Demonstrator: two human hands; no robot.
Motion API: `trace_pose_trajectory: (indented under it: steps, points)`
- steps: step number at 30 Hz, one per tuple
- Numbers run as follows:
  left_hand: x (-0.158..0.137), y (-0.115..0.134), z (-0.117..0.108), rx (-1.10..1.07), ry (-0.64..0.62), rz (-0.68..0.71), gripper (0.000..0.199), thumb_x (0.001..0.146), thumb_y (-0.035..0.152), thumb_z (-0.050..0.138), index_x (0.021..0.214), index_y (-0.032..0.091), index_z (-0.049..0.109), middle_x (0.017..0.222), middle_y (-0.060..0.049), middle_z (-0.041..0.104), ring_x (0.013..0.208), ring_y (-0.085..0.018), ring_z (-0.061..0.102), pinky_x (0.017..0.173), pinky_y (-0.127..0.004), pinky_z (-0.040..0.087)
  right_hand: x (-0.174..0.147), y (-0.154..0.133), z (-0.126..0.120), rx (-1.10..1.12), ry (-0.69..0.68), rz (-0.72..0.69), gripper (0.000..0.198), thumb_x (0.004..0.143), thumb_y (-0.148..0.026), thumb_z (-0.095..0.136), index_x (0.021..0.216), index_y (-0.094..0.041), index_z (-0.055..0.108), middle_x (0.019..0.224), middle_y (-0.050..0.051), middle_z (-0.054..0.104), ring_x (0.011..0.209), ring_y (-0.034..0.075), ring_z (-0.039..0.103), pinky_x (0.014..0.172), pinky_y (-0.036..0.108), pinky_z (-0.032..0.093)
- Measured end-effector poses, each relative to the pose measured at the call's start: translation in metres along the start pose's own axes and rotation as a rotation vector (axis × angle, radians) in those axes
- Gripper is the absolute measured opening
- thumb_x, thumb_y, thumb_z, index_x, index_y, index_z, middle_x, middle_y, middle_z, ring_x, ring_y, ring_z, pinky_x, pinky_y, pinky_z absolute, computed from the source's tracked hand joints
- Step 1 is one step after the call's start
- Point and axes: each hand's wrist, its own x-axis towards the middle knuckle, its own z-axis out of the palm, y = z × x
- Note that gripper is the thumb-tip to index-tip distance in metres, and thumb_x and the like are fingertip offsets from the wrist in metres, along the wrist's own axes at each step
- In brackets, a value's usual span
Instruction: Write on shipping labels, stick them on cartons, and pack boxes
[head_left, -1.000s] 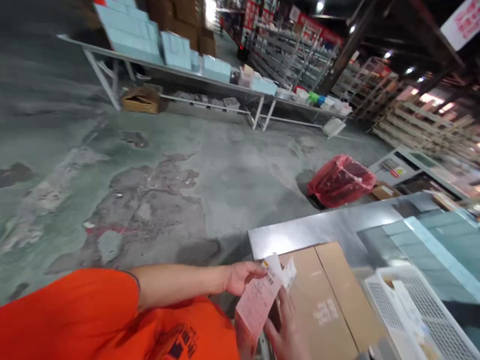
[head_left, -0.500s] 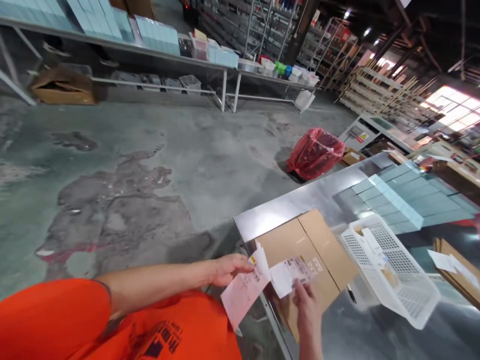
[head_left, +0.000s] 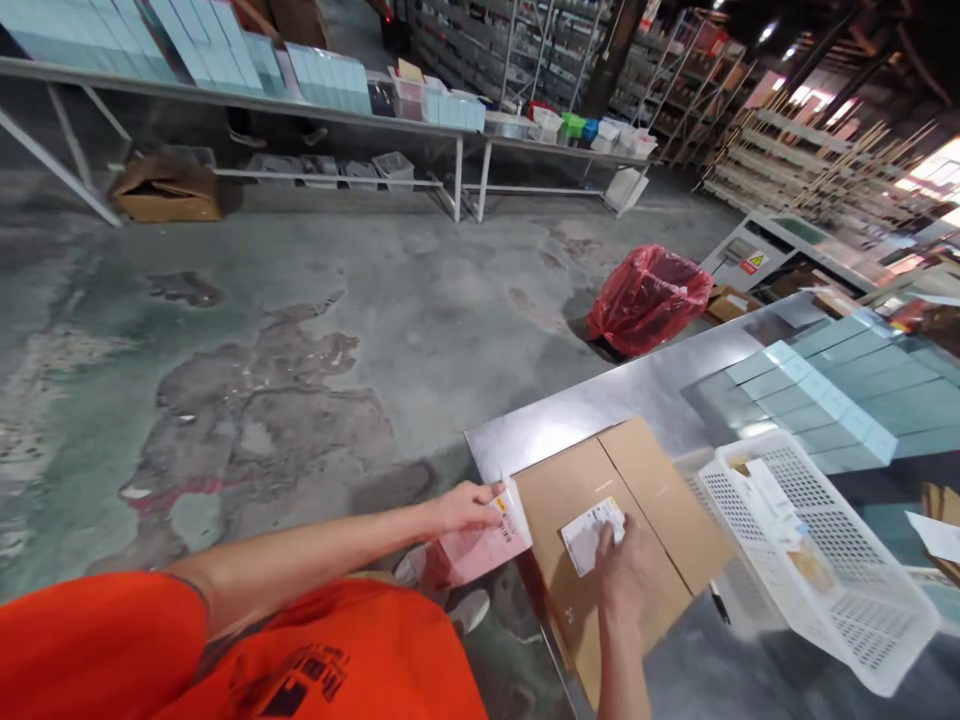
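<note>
One pink slip [head_left: 480, 548] in left hand [head_left: 465, 508]; right hand [head_left: 628, 572] touching label [head_left: 585, 540] (over cardboard [head_left: 664, 500]).

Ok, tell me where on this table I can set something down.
Bare metal shows on the table along its far edge, beyond the cardboard, and nearer than the pen, between cardboard and basket. It looks crowded where the basket stands by the blue boxes, and on the cardboard, where the right hand touches a label.

I note a pink printed sheet [head_left: 474, 554] held in my left hand [head_left: 466, 508] and a white printed label [head_left: 583, 541] lying askew on a brown cardboard carton [head_left: 679, 515], under my right fingertips [head_left: 606, 537].
</note>
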Motion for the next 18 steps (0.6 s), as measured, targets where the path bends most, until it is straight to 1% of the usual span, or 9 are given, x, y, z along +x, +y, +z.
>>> trace_pose_trajectory:
  steps: [2, 4, 6, 9, 11, 13, 15, 16, 18]
  points:
    - [0.022, 0.006, -0.001, 0.290, -0.012, 0.114, 0.025, 0.072, 0.037, 0.072, 0.067, 0.012, 0.072, 0.126, -0.010, 0.066, 0.114, -0.026, 0.058, 0.088, -0.027, 0.045, -0.001, -0.004, 0.023, -0.062, -0.039, -0.103, 0.060, 0.083, -0.052, 0.046, 0.120, -0.006, 0.059, 0.130, 0.031, 0.053, 0.132, 0.043, 0.042, 0.109, 0.062, 0.027]
    - [0.038, 0.009, 0.001, 0.417, -0.033, 0.137, 0.019, 0.071, 0.031, 0.071, 0.066, 0.013, 0.073, 0.135, -0.008, 0.060, 0.114, -0.026, 0.058, 0.089, -0.026, 0.044, -0.016, -0.007, 0.044, -0.125, -0.061, -0.171, 0.067, 0.087, -0.050, 0.042, 0.128, 0.001, 0.054, 0.144, 0.036, 0.041, 0.142, 0.048, 0.027, 0.113, 0.068, 0.015]
    - [0.044, 0.012, 0.004, 0.533, -0.042, 0.105, 0.017, 0.072, 0.029, 0.068, 0.067, 0.014, 0.074, 0.143, -0.006, 0.054, 0.100, -0.021, 0.062, 0.082, -0.025, 0.045, -0.045, -0.005, 0.057, -0.175, -0.158, -0.317, 0.067, 0.090, -0.049, 0.042, 0.136, -0.001, 0.050, 0.149, 0.032, 0.038, 0.145, 0.048, 0.022, 0.114, 0.069, 0.015]
    - [0.037, 0.017, 0.008, 0.698, -0.047, 0.027, 0.021, 0.078, 0.029, 0.062, 0.069, 0.014, 0.075, 0.153, -0.004, 0.044, 0.078, -0.014, 0.063, 0.072, -0.025, 0.045, -0.093, 0.016, 0.048, -0.197, -0.357, -0.598, 0.058, 0.093, -0.048, 0.041, 0.144, -0.022, 0.046, 0.152, 0.013, 0.044, 0.145, 0.037, 0.031, 0.115, 0.060, 0.029]
    - [0.028, 0.019, 0.010, 0.743, -0.056, 0.027, 0.023, 0.080, 0.029, 0.060, 0.074, 0.016, 0.077, 0.154, -0.003, 0.043, 0.076, -0.013, 0.063, 0.073, -0.025, 0.046, -0.114, 0.043, 0.025, -0.182, -0.200, -0.434, 0.054, 0.092, -0.054, 0.040, 0.138, -0.029, 0.050, 0.146, 0.010, 0.053, 0.143, 0.036, 0.037, 0.113, 0.060, 0.035]
    - [0.018, 0.019, 0.014, 0.793, -0.063, 0.074, 0.023, 0.082, 0.029, 0.058, 0.078, 0.018, 0.078, 0.147, -0.004, 0.052, 0.088, -0.017, 0.065, 0.079, -0.025, 0.046, -0.120, 0.072, -0.004, -0.173, 0.045, -0.031, 0.057, 0.088, -0.061, 0.042, 0.125, -0.021, 0.059, 0.132, 0.021, 0.061, 0.134, 0.042, 0.047, 0.106, 0.061, 0.042]
    - [0.010, 0.016, 0.020, 0.821, -0.076, 0.094, 0.023, 0.083, 0.028, 0.057, 0.078, 0.020, 0.078, 0.135, -0.006, 0.061, 0.105, -0.021, 0.063, 0.085, -0.025, 0.045, -0.119, 0.094, -0.031, -0.109, 0.073, 0.304, 0.059, 0.084, -0.069, 0.042, 0.105, -0.019, 0.064, 0.111, 0.023, 0.069, 0.116, 0.045, 0.060, 0.094, 0.060, 0.050]
    - [0.006, 0.015, 0.023, 0.817, -0.076, 0.094, 0.023, 0.082, 0.028, 0.057, 0.077, 0.020, 0.077, 0.130, -0.007, 0.063, 0.113, -0.023, 0.060, 0.088, -0.025, 0.045, -0.118, 0.102, -0.042, -0.064, 0.059, 0.397, 0.057, 0.082, -0.071, 0.043, 0.098, -0.020, 0.064, 0.103, 0.021, 0.071, 0.107, 0.044, 0.065, 0.089, 0.057, 0.053]
    - [0.002, 0.016, 0.028, 0.760, -0.059, 0.096, 0.024, 0.082, 0.031, 0.058, 0.075, 0.019, 0.077, 0.124, -0.008, 0.065, 0.124, -0.026, 0.054, 0.094, -0.026, 0.043, -0.114, 0.109, -0.060, 0.046, 0.047, 0.441, 0.051, 0.079, -0.072, 0.047, 0.091, -0.024, 0.062, 0.093, 0.014, 0.073, 0.094, 0.039, 0.070, 0.079, 0.051, 0.058]
